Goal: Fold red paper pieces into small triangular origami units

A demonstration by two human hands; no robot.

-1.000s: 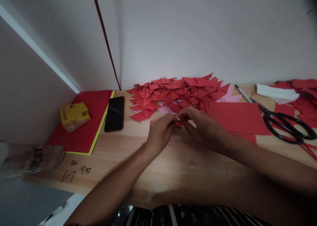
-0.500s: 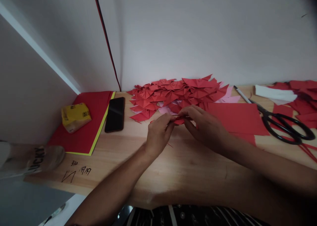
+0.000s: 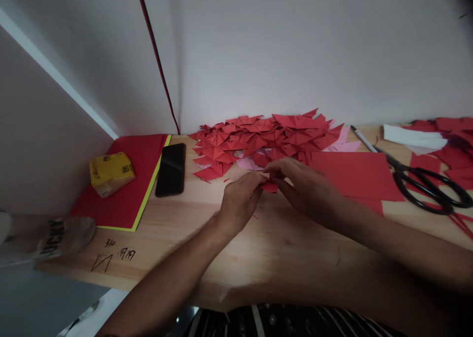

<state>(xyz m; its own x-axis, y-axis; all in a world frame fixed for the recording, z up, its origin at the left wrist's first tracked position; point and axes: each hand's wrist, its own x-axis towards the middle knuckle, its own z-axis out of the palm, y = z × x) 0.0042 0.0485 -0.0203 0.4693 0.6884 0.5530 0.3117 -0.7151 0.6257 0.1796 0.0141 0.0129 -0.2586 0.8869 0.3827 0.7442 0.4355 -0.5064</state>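
Head view, left hand (image 3: 238, 201) and right hand (image 3: 303, 189) pinching a small red paper piece (image 3: 271, 186) between narrow fingertips, folded red pile (image 3: 258, 137) lying just beyond the fingers, bare wooden desk (image 3: 266, 248) showing nearer than them.

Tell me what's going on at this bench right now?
A person's left hand and right hand together pinch a small folded red paper piece just above the light wooden tabletop. Behind the hands lies a heap of folded red paper triangles, with a flat red paper sheet to its right. Black-handled scissors lie further right, untouched. A black smartphone rests on the left, beside a red folder with a yellow edge.
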